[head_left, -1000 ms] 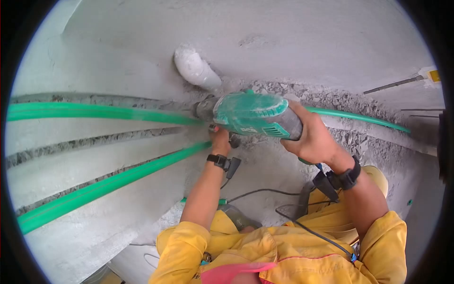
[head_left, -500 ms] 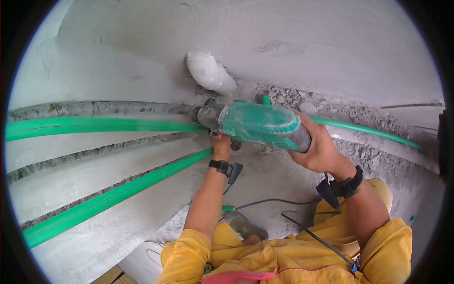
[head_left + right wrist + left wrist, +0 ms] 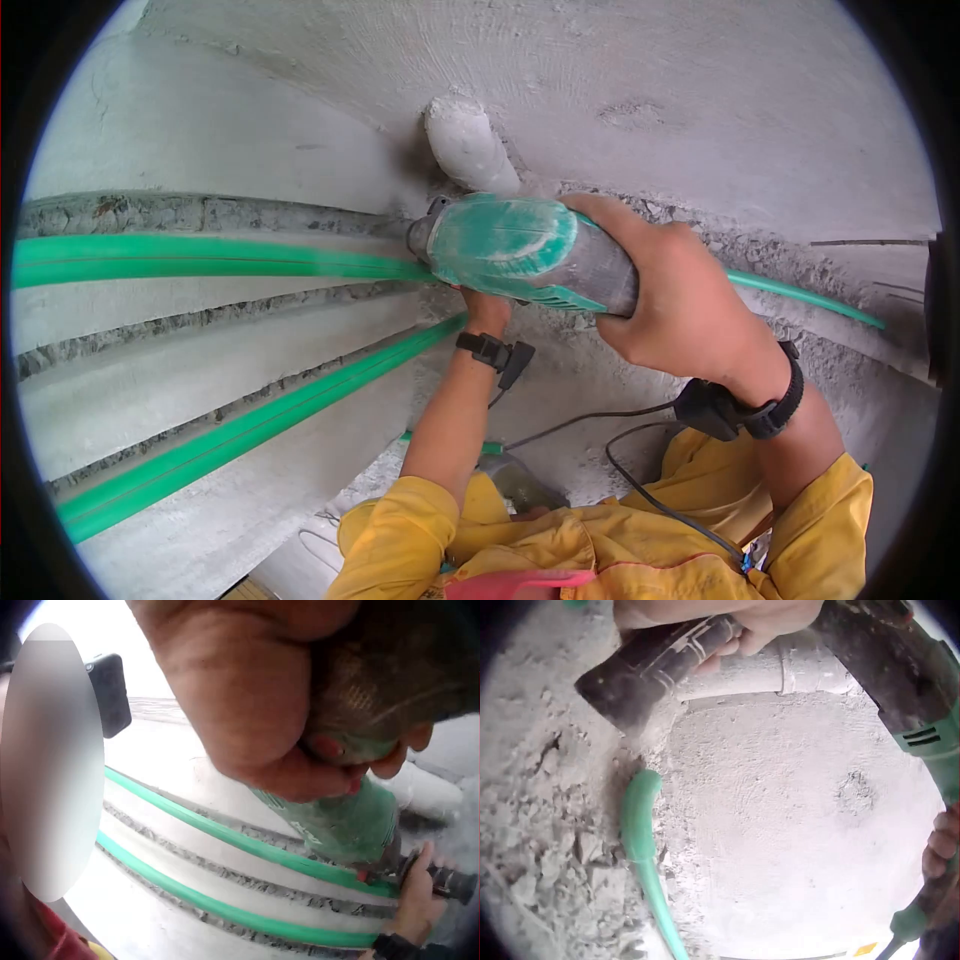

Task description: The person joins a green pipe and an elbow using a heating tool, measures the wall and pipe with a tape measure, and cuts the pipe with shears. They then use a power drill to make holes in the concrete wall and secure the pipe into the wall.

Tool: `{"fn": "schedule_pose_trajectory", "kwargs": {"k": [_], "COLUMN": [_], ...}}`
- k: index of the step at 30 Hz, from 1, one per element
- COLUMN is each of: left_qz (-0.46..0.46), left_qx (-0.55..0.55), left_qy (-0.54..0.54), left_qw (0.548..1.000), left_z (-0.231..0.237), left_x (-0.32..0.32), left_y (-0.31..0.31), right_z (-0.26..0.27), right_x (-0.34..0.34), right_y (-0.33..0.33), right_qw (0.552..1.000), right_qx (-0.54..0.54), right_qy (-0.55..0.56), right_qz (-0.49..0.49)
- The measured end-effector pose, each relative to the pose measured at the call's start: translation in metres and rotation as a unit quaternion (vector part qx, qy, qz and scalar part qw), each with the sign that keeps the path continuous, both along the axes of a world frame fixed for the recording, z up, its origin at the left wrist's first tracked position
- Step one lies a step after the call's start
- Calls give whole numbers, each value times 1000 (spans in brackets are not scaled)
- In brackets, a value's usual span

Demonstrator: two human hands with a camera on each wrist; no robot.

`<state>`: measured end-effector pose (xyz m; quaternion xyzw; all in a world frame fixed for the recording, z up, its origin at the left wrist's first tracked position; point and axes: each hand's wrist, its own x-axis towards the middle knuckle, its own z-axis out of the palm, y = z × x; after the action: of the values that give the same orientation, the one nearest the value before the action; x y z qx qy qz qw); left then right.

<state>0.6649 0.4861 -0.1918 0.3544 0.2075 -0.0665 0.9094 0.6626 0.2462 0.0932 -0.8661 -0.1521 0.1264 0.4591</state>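
Observation:
A dusty green rotary hammer (image 3: pixel 510 240) lies across the head view, its dark front end toward the left. My right hand (image 3: pixel 690 300) grips its rear handle; in the right wrist view, curled fingers and thumb wrap this dark handle. With my left hand (image 3: pixel 488 312) I hold the black side handle (image 3: pixel 645 675) near the front of the tool, mostly hidden under the body in the head view. The front end sits beside a green pipe (image 3: pixel 200 258) and below a white pipe stub (image 3: pixel 470 140). The bit's tip is hidden.
A second green pipe (image 3: pixel 260 430) runs lower left, among grooves cut in the wall. Broken rubble (image 3: pixel 592 855) lies around a bent green pipe (image 3: pixel 639 814). A black cable (image 3: pixel 650 480) loops in front of my yellow clothing (image 3: pixel 560 540).
The view has shifted, so the white stub appears farther right. The hammer has moved left relative to it, and its rear end and my right hand look closer. Both hands keep their hold.

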Motion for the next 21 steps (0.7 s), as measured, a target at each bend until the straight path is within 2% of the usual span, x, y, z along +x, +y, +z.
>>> {"fn": "schedule_pose_trajectory", "kwargs": {"k": [2, 6, 8, 11, 12, 13, 14, 15, 18, 21], "left_qz": [-3, 10, 12, 7, 1, -5, -54, -58, -80, -118], "left_qx": [11, 58, 85, 127, 144, 160, 205, 205, 270, 326], "left_qy": [4, 5, 12, 30, 38, 52, 27, 26, 8, -10], "left_qw": [1000, 998, 996, 991, 989, 986, 977, 977, 959, 938], "left_z": [-13, 0, 6, 2, -6, 16, 38, 40, 18, 4], "left_x": [-1, 10, 12, 9, 5, 2, -13, -26, -52, -58], "left_y": [3, 3, 3, 7, 10, 2, -3, -6, -7, -4], "right_z": [4, 19, 15, 20, 12, 5, -2, -10, -43, -76], "right_x": [-3, 2, 9, 11, 4, -9, -26, -44, -101, -129], "right_y": [6, 21, 22, 14, 5, -5, -14, -23, -45, -51], "right_qw": [999, 998, 995, 997, 996, 996, 998, 995, 991, 988], "right_qx": [-27, -27, -27, -23, 11, 11, 47, 83, 87, 131], "right_qy": [-11, -32, -91, -53, -78, -80, -46, -10, 46, 22], "right_qz": [16, 45, 28, 41, 33, 28, -9, -45, -92, -78]}}
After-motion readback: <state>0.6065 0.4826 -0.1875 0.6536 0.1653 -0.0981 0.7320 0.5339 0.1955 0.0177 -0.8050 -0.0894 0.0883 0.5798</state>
